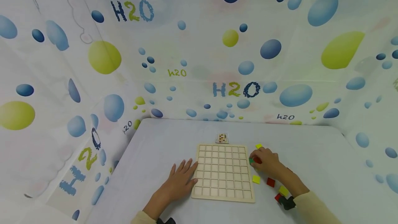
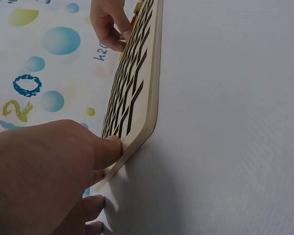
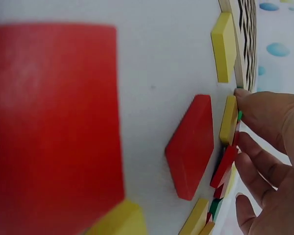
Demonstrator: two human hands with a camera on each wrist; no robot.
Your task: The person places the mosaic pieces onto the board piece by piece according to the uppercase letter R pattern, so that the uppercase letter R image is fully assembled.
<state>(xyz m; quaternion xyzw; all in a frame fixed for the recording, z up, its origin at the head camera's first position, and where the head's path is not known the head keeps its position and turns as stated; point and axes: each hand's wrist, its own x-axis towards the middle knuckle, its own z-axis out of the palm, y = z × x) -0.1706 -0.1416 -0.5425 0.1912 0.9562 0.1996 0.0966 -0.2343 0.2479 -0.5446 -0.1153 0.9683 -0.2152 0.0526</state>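
Sleeves run off the bottom of the head view, and a black device by the left wrist is cut off there too. A second black device, at four o'clock from the wooden board, hides part of a red tile. A little farther off, between three and four o'clock, lie a yellow tile, another red tile and another yellow tile, this last just beside the board.

The gridded board lies flat on the desk. Of the two hands, the left hand is at nine o'clock, fingers spread and touching the edge; the left wrist view shows its thumb on the rim.

At about two o'clock the right hand has its thumb and fingers bent around a green tile, which is mostly covered; whether it is pinched, I cannot tell. Tiles overlap there in the right wrist view, where a large red tile is blurred and cut off.

Beyond that hand, a yellow corner piece shows partly. At twelve o'clock lies a small card, its pattern too small to make out. Spotted cloth hangs behind.
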